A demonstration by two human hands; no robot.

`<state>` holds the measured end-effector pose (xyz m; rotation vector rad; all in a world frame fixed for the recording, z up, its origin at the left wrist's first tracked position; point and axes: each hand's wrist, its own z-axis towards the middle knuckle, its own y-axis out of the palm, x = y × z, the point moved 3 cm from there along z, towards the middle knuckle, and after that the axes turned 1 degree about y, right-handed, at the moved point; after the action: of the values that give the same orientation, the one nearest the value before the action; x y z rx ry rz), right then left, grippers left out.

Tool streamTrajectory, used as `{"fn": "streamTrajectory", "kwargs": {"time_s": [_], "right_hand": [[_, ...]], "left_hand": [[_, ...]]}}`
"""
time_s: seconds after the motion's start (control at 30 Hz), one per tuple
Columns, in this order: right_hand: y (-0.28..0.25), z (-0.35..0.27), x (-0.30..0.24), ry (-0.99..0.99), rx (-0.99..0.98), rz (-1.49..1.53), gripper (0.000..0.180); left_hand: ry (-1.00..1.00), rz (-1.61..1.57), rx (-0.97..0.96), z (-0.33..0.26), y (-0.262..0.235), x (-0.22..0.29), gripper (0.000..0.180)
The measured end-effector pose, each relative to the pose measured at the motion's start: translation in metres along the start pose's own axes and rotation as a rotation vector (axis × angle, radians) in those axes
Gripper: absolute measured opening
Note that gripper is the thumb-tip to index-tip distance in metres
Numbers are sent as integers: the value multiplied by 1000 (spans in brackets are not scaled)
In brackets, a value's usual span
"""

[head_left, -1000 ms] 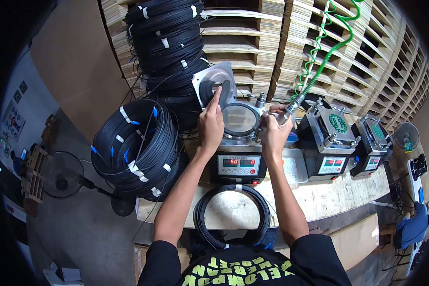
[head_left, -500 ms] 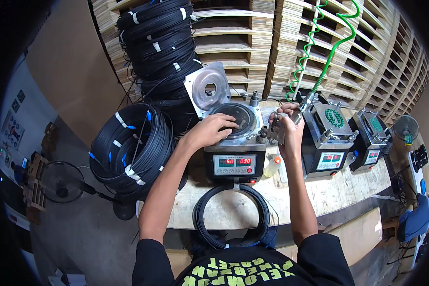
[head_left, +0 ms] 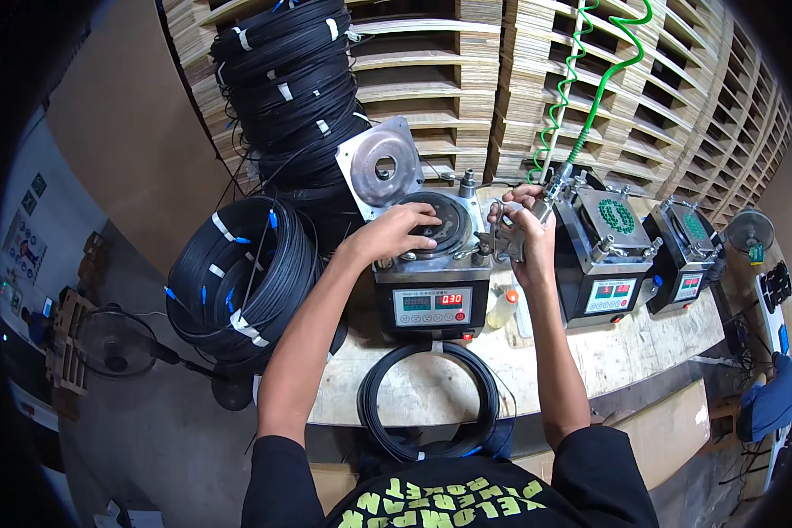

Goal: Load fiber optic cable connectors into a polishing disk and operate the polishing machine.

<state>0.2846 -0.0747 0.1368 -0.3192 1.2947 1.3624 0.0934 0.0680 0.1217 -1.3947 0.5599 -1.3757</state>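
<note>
My left hand (head_left: 394, 233) lies on the round black plate (head_left: 453, 227) of a box-shaped polishing machine (head_left: 433, 304), fingers stretched out over it. In my right hand (head_left: 532, 231) is a metal air blow gun (head_left: 547, 204), gripped just to the right of that machine. A green coiled hose (head_left: 603, 97) runs up from the gun. The machine's square metal lid, with a round hole in it (head_left: 382, 165), stands tilted behind the plate. My fingers partly cover the gun's trigger and nozzle.
A black cable coil (head_left: 368, 400) lies at the table's front edge. Larger coils (head_left: 238, 282) with blue connectors stand left, below a tall coil stack (head_left: 295, 97). Two similar machines (head_left: 600, 255) (head_left: 685, 255) and a small red-capped bottle (head_left: 502, 310) are to the right. Wooden pallets (head_left: 431, 79) rise behind.
The blow gun and my right hand have shifted slightly left. My left hand stays on the plate. The left readout on the near machine's display has gone dark.
</note>
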Motion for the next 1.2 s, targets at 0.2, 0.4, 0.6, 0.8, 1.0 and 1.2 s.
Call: {"fn": "streamTrajectory", "kwargs": {"time_s": [0.2, 0.4, 0.6, 0.8, 1.0, 1.2], "right_hand": [[7, 1, 4, -5, -6, -8, 24], [12, 9, -3, -8, -36, 55, 26], [-22, 46, -36, 26, -185, -228, 42], [-127, 143, -88, -17, -52, -1126, 32], [-231, 232, -103, -218, 167, -1188, 32], [-280, 266, -94, -137, 513, -1330, 40]], "left_hand": [[3, -32, -71, 12, -6, -5, 48], [2, -83, -42, 12, -1, -5, 39], [119, -71, 74, 3, 6, -12, 39], [-37, -166, 259, 0, -7, 11, 46], [-77, -46, 491, 5, -5, 5, 41], [-284, 165, 754, -7, -3, 1, 31]]}}
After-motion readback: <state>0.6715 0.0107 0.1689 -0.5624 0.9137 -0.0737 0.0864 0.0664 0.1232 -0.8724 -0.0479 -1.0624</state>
